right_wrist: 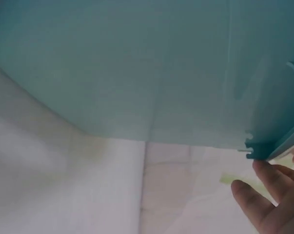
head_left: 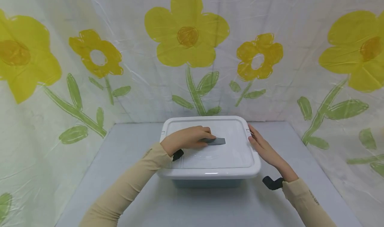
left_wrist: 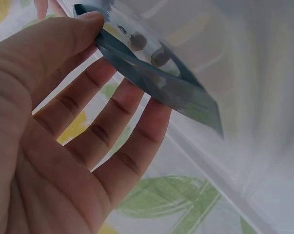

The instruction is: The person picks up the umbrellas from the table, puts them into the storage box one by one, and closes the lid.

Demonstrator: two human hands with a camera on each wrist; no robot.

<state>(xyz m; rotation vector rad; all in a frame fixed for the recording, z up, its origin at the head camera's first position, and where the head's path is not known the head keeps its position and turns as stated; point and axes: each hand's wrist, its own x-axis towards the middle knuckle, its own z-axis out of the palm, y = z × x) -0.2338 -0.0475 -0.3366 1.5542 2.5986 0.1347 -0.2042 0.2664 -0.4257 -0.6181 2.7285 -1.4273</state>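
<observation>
A storage box [head_left: 207, 183] with a blue-green body stands on the table under a white lid [head_left: 186, 162]. My left hand [head_left: 189, 139] reaches over the lid and pinches its grey handle [head_left: 220, 141]. In the left wrist view the thumb lies on top of the handle [left_wrist: 171, 95], with fingertips along its lower edge. At the box's right side is my right hand [head_left: 265, 150], its fingers fairly straight and fingertips at the lid's rim. The right wrist view shows the box's blue-green wall [right_wrist: 137, 73], and fingertips [right_wrist: 262, 166] beside a small notched catch [right_wrist: 254, 149].
A pale table [head_left: 135, 193] lies under the box. Close behind and on both sides hangs a white curtain [head_left: 144, 93] printed with yellow flowers. Dark camera mounts [head_left: 273, 183] sit at both wrists.
</observation>
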